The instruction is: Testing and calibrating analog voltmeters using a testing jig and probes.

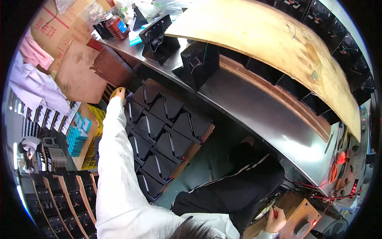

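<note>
My left arm, in a white sleeve, reaches far out to the left. At its end my left hand [120, 95] is closed at a small rounded yellow item [114, 94], next to the far corner of the rows of black panels [151, 126]; what kind of item it is I cannot make out. Low on the right, my right hand [276, 220] is closed around a thin tool with a red handle [275, 212], beside a wooden box [299, 217] with a dark round part and a red light. The tip of the tool is hard to see.
A metal bench [254, 111] runs diagonally, bearing black angled housings [197, 63] and a large wooden board [262, 28]. A bottle of reddish liquid [117, 27] stands at its far left. Red cables [318, 196] hang at the right. Racks of black units [59, 199] fill the lower left.
</note>
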A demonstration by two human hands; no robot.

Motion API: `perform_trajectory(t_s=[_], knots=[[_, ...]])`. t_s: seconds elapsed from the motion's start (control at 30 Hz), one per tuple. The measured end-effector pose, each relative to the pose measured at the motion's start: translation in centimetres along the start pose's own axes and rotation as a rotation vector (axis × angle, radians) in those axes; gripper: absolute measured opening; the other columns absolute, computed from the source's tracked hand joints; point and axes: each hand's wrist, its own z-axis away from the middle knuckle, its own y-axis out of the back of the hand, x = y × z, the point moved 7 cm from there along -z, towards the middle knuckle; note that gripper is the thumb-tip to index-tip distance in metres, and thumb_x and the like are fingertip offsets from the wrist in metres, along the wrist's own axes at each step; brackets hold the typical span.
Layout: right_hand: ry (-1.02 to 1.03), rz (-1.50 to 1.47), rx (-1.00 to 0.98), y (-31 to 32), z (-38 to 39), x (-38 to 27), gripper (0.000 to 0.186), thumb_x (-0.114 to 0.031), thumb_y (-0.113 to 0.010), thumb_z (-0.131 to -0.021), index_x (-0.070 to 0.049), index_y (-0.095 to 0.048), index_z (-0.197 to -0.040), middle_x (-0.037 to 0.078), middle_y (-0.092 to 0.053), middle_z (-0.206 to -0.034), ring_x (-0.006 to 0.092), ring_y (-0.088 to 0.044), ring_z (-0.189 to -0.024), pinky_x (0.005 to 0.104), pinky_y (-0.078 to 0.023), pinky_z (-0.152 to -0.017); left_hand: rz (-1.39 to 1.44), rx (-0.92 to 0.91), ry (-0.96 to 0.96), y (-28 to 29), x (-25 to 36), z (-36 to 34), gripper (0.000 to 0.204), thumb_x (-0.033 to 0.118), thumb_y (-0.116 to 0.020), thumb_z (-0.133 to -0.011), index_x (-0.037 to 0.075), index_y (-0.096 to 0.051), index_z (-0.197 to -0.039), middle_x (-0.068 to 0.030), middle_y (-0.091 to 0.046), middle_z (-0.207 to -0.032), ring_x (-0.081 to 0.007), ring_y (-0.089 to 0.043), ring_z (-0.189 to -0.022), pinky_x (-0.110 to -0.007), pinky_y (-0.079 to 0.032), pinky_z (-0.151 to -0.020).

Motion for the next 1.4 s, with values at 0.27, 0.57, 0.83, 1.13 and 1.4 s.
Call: perform_trajectory(t_s=[0.27,0.57,0.83,1.13,1.4], knots=[[0.187,0.049,0.07,-0.7,-0.3,-4.8,0.015,-0.005,-0.077,-0.082,0.001,-0.071,-0.095,0.015,-0.065,-0.074,0.0271,-0.063,-0.063,0.0341,-0.05,-0.061,-0.213,-0.184,0.015,1.2,10.1,6.8,0.102,0.003,-0.07,-0.074,0.014,-0.015,-0.161,-0.0185,-0.008,-0.168,-0.0398,-0.03,-0.148,-0.042,-0.035,-0.119],[0.199,-0.046,0.122,0.6,-1.4,-4.1,0.019,-0.022,-0.083,-0.076,-0.008,-0.073,-0.084,0.009,-0.067,-0.068,0.028,-0.066,-0.062,0.0383,-0.053,-0.059,-0.009,0.775,-0.597,5.5,10.7,10.3,0.063,0.012,-0.068,-0.076,-0.008,-0.052,-0.133,-0.0269,-0.058,-0.13,-0.0444,-0.051,-0.125,-0.052,-0.044,-0.104],[0.12,-0.177,0.355,2.0,-0.9,-3.2,0.02,-0.019,-0.084,-0.075,-0.009,-0.075,-0.089,0.007,-0.07,-0.076,0.027,-0.067,-0.069,0.0375,-0.054,-0.063,0.989,1.187,-1.164,27.0,40.6,42.9,0.056,0.001,-0.066,-0.088,-0.005,-0.045,-0.14,-0.0197,-0.05,-0.142,-0.0315,-0.046,-0.135,-0.044,-0.033,-0.117],[0.336,-0.343,0.284,2.4,-0.6,-7.9,0.02,-0.017,-0.085,-0.076,-0.009,-0.076,-0.092,0.005,-0.068,-0.071,0.0223,-0.065,-0.062,0.0325,-0.052,-0.056,0.37,1.047,-1.55,28.7,78.5,55.9,0.087,0.043,-0.077,-0.084,0.013,-0.036,-0.154,-0.013,-0.039,-0.154,-0.0306,-0.033,-0.146,-0.067,-0.023,-0.113],[0.098,-0.25,0.239,1.6,3.1,-0.8,0.019,-0.022,-0.082,-0.079,-0.009,-0.076,-0.091,0.008,-0.071,-0.075,0.025,-0.069,-0.066,0.0339,-0.055,-0.06,0.49,1.034,-1.984,24.2,71.3,62.3,0.023,0.009,-0.069,-0.087,0.01,-0.074,-0.109,-0.0077,-0.063,-0.089,-0.0277,-0.066,-0.082,-0.038,-0.052,-0.074]])
